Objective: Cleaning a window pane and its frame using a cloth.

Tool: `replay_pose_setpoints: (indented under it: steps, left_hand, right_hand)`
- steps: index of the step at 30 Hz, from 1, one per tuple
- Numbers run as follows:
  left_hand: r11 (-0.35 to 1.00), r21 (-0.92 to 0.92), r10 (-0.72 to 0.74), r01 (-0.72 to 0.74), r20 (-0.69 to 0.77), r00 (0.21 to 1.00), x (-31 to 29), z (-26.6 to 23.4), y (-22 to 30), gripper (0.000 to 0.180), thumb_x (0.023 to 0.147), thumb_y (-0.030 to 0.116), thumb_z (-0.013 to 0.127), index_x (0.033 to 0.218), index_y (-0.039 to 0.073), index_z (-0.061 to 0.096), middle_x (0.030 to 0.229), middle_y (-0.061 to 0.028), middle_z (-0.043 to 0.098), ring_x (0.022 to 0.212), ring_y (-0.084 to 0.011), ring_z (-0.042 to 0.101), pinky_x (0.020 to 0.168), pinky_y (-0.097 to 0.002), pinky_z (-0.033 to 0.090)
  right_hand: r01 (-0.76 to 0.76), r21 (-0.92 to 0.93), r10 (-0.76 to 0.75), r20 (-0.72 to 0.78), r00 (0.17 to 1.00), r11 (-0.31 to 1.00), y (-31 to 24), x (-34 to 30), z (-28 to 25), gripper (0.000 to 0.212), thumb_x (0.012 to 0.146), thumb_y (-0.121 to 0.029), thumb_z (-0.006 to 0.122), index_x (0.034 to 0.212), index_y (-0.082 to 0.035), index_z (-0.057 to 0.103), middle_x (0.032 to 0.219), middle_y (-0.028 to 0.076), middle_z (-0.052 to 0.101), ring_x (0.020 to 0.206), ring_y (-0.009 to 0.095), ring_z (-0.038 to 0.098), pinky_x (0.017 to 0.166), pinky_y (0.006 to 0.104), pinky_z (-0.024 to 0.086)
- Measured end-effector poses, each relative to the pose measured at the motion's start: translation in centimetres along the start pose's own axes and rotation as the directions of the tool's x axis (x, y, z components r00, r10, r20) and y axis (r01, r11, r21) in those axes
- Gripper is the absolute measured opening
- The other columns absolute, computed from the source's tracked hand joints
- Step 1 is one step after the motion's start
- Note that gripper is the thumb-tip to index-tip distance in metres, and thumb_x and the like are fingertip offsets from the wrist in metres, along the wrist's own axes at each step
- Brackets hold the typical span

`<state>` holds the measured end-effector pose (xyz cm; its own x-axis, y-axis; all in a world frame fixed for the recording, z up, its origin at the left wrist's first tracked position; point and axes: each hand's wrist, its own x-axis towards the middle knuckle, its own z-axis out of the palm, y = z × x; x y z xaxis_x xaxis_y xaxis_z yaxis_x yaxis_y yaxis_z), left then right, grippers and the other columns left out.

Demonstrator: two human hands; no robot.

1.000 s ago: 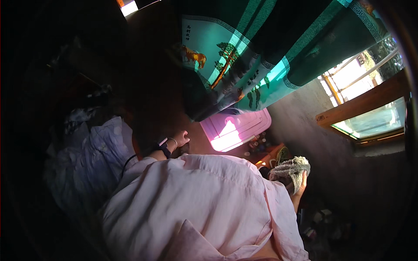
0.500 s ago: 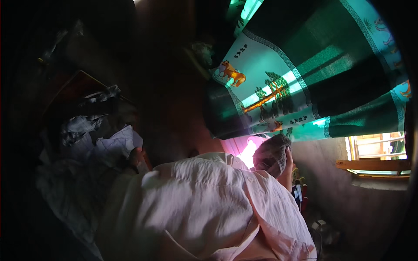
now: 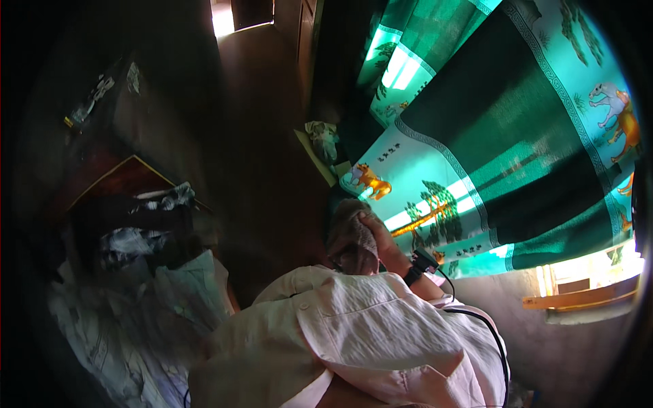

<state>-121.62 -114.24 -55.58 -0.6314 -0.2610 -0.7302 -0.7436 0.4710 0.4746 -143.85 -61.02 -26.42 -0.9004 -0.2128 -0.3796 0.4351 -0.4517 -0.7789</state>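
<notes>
My right hand [image 3: 381, 234] is closed around a bunched greyish-brown cloth [image 3: 350, 238], held up just beyond the collar of my pale shirt [image 3: 367, 319]. Its fingers press into the cloth's right side. A black strap with a small black device [image 3: 425, 260] circles the right wrist, and a black cable [image 3: 486, 323] trails from it over the shirt. Behind the hand hangs a green curtain [image 3: 544, 149] printed with horses and trees. My left hand does not show.
A heap of pale clothes [image 3: 163, 306] lies at the left, by a dark red surface with a yellow edge [image 3: 136, 163]. A wooden-silled window [image 3: 585, 289] is low at right. Farther off are a bright doorway [image 3: 224, 20] and a box with crumpled wrapping [image 3: 323, 146].
My right hand has moved left with the cloth, away from the right side of my shirt, and the wrist strap now shows. The view has shifted, bringing the doorway into sight.
</notes>
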Motion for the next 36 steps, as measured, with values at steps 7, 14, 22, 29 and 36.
replay_pose_setpoints:
  steps: [7, 14, 22, 29, 36]
  left_hand:
    - [0.999, 0.012, 0.052, -0.053, 0.024, 0.998, 4.6, 0.1, 6.9, 0.034, 0.082, 0.019, 0.064, 0.111, 0.001, 0.059, 0.091, -0.0089, 0.065, 0.083, -0.0229, 0.062, 0.076, -0.0333, 0.050]
    - [0.829, 0.226, 0.552, -0.511, -0.186, 0.813, 13.5, -2.7, 18.7, 0.034, 0.083, 0.019, 0.064, 0.111, 0.002, 0.059, 0.092, -0.0084, 0.064, 0.083, -0.0229, 0.062, 0.076, -0.0334, 0.050]
    - [0.577, -0.596, 0.738, -0.559, 0.087, 0.669, 6.5, -7.6, 58.0, 0.066, 0.085, 0.034, 0.067, 0.135, 0.004, 0.038, 0.107, -0.0071, 0.058, 0.094, -0.0123, 0.057, 0.079, -0.0271, 0.049]
    - [0.400, -0.691, 0.899, -0.602, 0.168, 0.405, 12.9, -5.8, 69.9, 0.079, 0.073, 0.028, 0.079, 0.135, 0.003, 0.037, 0.130, -0.0131, 0.049, 0.116, -0.0182, 0.050, 0.095, -0.0316, 0.043]
    - [0.220, 0.126, 0.952, -0.967, 0.188, 0.241, 27.1, -12.8, 72.7, 0.049, 0.071, 0.000, 0.057, 0.118, 0.013, 0.058, 0.125, -0.0176, 0.053, 0.119, -0.0346, 0.048, 0.103, -0.0425, 0.036]
  right_hand:
    - [-0.006, -0.023, 0.010, 0.164, 0.986, 1.000, -3.8, 9.7, 1.4, 0.036, 0.086, -0.026, 0.065, 0.113, -0.003, 0.058, 0.104, 0.008, 0.064, 0.092, 0.019, 0.063, 0.085, 0.0339, 0.050]
    - [0.259, -0.059, -0.258, 0.029, 0.966, 0.964, -7.3, 18.9, 4.3, 0.035, 0.086, -0.020, 0.068, 0.115, -0.004, 0.057, 0.102, 0.006, 0.064, 0.092, 0.015, 0.062, 0.083, 0.0288, 0.049]
    - [0.366, -0.258, -0.352, 0.099, 0.931, 0.894, -12.2, 28.6, 8.9, 0.037, 0.089, -0.020, 0.064, 0.120, -0.004, 0.053, 0.106, 0.003, 0.061, 0.096, 0.011, 0.058, 0.086, 0.0268, 0.047]
    - [0.355, -0.282, -0.289, 0.250, 0.924, 0.891, -13.1, 36.8, 10.7, 0.045, 0.090, -0.019, 0.063, 0.129, -0.004, 0.048, 0.117, 0.003, 0.057, 0.108, 0.012, 0.052, 0.094, 0.0285, 0.042]
    - [0.216, -0.635, -0.168, 0.136, 0.976, 0.741, -18.5, 45.3, 12.5, 0.050, 0.087, -0.017, 0.066, 0.133, -0.006, 0.047, 0.114, 0.006, 0.059, 0.103, 0.012, 0.055, 0.087, 0.0278, 0.046]
